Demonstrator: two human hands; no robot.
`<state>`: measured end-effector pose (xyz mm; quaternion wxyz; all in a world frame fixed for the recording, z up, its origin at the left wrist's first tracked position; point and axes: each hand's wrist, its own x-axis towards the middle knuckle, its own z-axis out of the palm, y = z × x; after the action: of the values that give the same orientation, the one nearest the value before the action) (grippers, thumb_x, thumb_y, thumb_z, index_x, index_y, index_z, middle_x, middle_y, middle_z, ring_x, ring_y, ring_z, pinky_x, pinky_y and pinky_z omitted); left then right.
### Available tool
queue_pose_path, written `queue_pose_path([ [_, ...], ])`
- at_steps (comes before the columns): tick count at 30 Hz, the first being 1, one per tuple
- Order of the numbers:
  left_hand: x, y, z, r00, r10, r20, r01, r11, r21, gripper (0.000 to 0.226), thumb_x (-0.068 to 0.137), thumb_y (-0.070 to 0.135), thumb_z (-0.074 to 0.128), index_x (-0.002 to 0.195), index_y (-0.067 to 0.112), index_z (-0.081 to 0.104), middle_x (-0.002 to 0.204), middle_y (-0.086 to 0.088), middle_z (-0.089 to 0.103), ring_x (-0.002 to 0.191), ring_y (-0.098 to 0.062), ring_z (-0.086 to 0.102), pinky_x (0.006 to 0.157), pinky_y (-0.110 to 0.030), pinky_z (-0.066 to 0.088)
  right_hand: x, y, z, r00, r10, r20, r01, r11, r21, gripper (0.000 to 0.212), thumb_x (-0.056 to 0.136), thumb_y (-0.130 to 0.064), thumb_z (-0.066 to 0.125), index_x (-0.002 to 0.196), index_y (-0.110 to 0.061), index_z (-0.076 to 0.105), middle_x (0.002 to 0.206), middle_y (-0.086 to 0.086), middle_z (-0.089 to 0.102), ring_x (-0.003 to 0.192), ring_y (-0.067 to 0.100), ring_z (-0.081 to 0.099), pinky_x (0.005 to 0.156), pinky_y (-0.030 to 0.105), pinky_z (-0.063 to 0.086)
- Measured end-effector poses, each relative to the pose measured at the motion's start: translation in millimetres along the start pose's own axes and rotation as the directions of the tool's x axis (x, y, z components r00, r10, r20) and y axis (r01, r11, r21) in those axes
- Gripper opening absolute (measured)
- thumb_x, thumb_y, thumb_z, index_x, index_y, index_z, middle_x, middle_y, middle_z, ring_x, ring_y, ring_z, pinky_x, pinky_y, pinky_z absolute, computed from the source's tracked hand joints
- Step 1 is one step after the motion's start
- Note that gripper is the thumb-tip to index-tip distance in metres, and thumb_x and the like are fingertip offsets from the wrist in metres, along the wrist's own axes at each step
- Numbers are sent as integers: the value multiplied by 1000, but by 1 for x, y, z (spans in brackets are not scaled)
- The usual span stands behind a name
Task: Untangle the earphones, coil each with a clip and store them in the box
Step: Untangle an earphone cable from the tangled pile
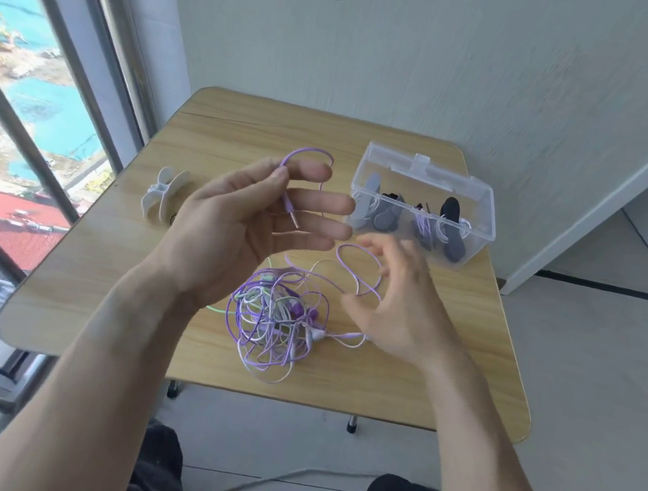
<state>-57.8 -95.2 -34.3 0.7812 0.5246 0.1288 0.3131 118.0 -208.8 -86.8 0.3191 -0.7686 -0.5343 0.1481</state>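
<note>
Pinching purple cable (308, 153), left hand (244, 219); right hand (397, 299) open, blurred.

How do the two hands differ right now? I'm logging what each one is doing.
The left hand is raised above the table, pinching a purple cable near its plug; the right hand is lower, beside the tangle, and I cannot tell if it holds anything. The left hand looks sharp; the right hand is blurred. Both are bare, with fingers spread.
</note>
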Motion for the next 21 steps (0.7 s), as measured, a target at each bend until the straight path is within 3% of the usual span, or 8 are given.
queue_pose_path([
  [3, -1, 3, -2, 999, 38, -9, -37, 996, 82, 33, 101, 22, 35, 113, 10, 63, 84, -13, 71, 65, -29, 62, 65, -32, 50, -3, 14, -3, 941, 129, 314, -71, 979, -192, 58, 78, -37, 80, 131, -36, 58, 132, -11, 45, 125, 9, 40, 99, 25, 37],
  [5, -2, 7, -7, 999, 41, -1, -40, 993, 111, 33, 100, 23, 39, 108, 12, 69, 59, -3, 49, 49, -20, 37, 52, -27, 32, -4, 21, -4, 940, 173, 293, -114, 972, -207, 50, 76, -40, 82, 122, -34, 63, 125, -11, 50, 111, 5, 48, 89, 22, 40],
  [8, -6, 16, -9, 1000, -8, 20, 3, 967, 254, 36, 96, 28, 43, 92, 11, 75, 53, 8, 18, 49, -13, 12, 50, -31, 8, -5, 22, -11, 965, 180, 191, -149, 975, -167, 57, 77, -38, 81, 127, -33, 55, 124, -6, 52, 107, 4, 53, 92, 22, 43],
  [12, -12, 20, -4, 982, -102, 162, 14, 881, 473, 37, 94, 38, 54, 82, 12, 77, 52, 7, 22, 49, -16, 15, 46, -25, 14, -9, 0, -9, 999, -50, -15, 52, 984, 169, 88, 76, -32, 85, 146, -43, 33, 126, -8, 41, 104, -8, 44, 88, 5, 35],
  [15, -11, 15, 6, 948, -155, 279, -1, 873, 488, 36, 94, 40, 55, 87, 12, 77, 53, 3, 22, 48, -17, 17, 46, -24, 18, -11, -19, 7, 981, -177, 78, 132, 908, 397, 50, 88, -36, 75, 126, -58, 51, 117, -6, 49, 93, 5, 55, 73, 16, 44],
  [17, -7, 7, 10, 972, -105, 210, -29, 835, 550, 37, 97, 42, 56, 90, 12, 76, 52, -3, 28, 47, -17, 27, 45, -29, 24, -10, -24, 11, 981, -183, 65, 114, 817, 565, 17, 98, -32, 59, 104, -45, 67, 102, 0, 62, 80, 11, 60, 64, 24, 46],
  [18, -5, 0, 9, 987, -68, 145, -36, 790, 611, 39, 95, 47, 56, 95, 13, 74, 55, -6, 36, 50, -18, 36, 47, -34, 30, -8, -22, 10, 990, -143, 6, 106, 764, 636, 18, 100, -29, 52, 99, -34, 69, 95, 4, 66, 76, 15, 62, 62, 29, 49],
  [21, -2, -23, 5, 998, -37, -49, 61, 536, 842, 74, 79, 71, 62, 137, 26, 51, 108, 7, 63, 103, -5, 61, 83, -27, 49, -1, -13, -9, 966, 70, -250, 150, 635, 758, 33, 107, -22, 41, 90, -2, 63, 89, 11, 71, 78, 26, 69, 69, 35, 57],
])
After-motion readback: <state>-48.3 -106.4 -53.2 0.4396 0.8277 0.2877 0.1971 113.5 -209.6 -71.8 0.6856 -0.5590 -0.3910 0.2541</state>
